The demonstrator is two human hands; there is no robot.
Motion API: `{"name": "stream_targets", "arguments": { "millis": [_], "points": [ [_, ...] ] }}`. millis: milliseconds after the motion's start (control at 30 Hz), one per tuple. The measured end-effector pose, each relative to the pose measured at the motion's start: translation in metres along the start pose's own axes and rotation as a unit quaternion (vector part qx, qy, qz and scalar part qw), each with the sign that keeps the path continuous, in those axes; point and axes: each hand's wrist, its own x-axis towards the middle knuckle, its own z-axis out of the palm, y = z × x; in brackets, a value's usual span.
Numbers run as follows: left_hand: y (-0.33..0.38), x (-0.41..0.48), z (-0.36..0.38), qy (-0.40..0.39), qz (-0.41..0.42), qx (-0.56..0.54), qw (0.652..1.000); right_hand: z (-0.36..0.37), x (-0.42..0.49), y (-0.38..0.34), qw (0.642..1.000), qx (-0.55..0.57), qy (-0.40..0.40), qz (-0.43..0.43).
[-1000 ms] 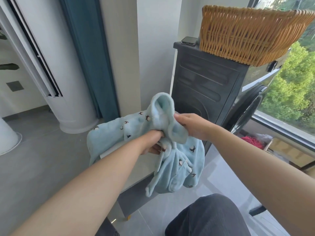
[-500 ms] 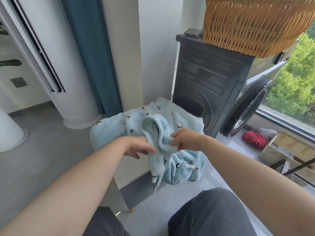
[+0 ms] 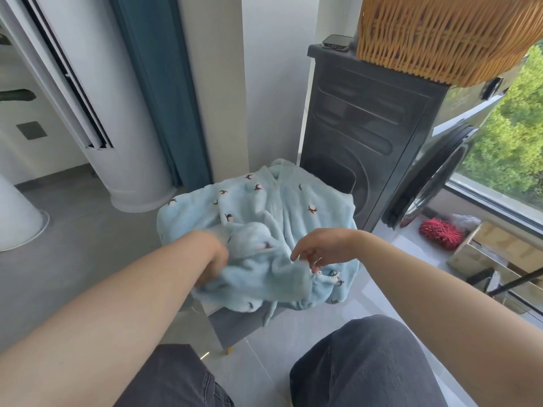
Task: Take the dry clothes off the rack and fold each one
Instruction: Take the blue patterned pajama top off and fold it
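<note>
A light blue fleece garment (image 3: 276,207) with small dark bird prints lies spread and rumpled over a low stool (image 3: 235,321) in front of me. My left hand (image 3: 214,257) is at its near left edge, fingers buried in the fabric and gripping a fold. My right hand (image 3: 320,251) hovers over the near right part, fingers curled down and pinching the cloth by a white trimmed edge. The drying rack shows only as a dark bar (image 3: 517,283) at the far right.
A dark washing machine (image 3: 367,136) stands behind the stool with a wicker basket (image 3: 440,36) and a phone (image 3: 336,42) on top. A white column unit (image 3: 111,118) and blue curtain (image 3: 164,92) are to the left. A red duster (image 3: 440,233) lies by the window.
The garment has been lowered from mid-air and laid out over the stool. Both hands dropped with it and moved apart toward its near edge.
</note>
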Motion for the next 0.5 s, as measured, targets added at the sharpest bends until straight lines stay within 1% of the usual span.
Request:
{"name": "stream_targets", "arguments": {
  "millis": [33, 67, 100, 133, 200, 233, 267, 333, 400, 433, 467, 500],
  "points": [
    [0.001, 0.005, 0.001, -0.064, 0.012, -0.004, 0.998, -0.001, 0.002, 0.001, 0.999, 0.008, 0.033, -0.007],
    [0.002, 0.009, 0.001, -0.075, 0.016, -0.024, 0.997, -0.002, 0.005, 0.003, 0.997, 0.02, 0.075, -0.014],
    [0.004, 0.011, 0.0, -0.041, 0.012, -0.056, 0.998, -0.004, 0.009, 0.005, 0.992, 0.033, 0.12, -0.019],
    [0.005, 0.013, -0.001, 0.022, -0.001, -0.091, 0.996, -0.005, 0.013, 0.007, 0.985, 0.043, 0.166, -0.02],
    [0.009, 0.021, -0.003, 0.154, -0.047, -0.161, 0.974, -0.008, 0.023, 0.013, 0.967, 0.04, 0.25, -0.012],
    [0.01, 0.029, -0.002, 0.188, -0.068, -0.197, 0.96, -0.009, 0.027, 0.015, 0.958, 0.025, 0.284, -0.002],
    [0.012, 0.037, -0.002, 0.201, -0.082, -0.235, 0.947, -0.011, 0.031, 0.018, 0.948, 0.007, 0.317, 0.006],
    [0.019, 0.055, -0.002, 0.2, -0.109, -0.331, 0.916, -0.016, 0.039, 0.024, 0.92, -0.035, 0.389, 0.015],
    [0.026, 0.067, -0.004, 0.196, -0.138, -0.42, 0.875, -0.021, 0.046, 0.03, 0.887, -0.059, 0.457, 0.036],
    [0.028, 0.071, -0.005, 0.191, -0.142, -0.462, 0.854, -0.022, 0.049, 0.032, 0.877, -0.053, 0.474, 0.051],
    [0.03, 0.076, -0.006, 0.179, -0.134, -0.51, 0.831, -0.025, 0.054, 0.034, 0.878, -0.034, 0.473, 0.059],
    [0.034, 0.081, -0.007, 0.166, -0.113, -0.566, 0.8, -0.025, 0.057, 0.034, 0.884, -0.016, 0.463, 0.055]
  ]
}}
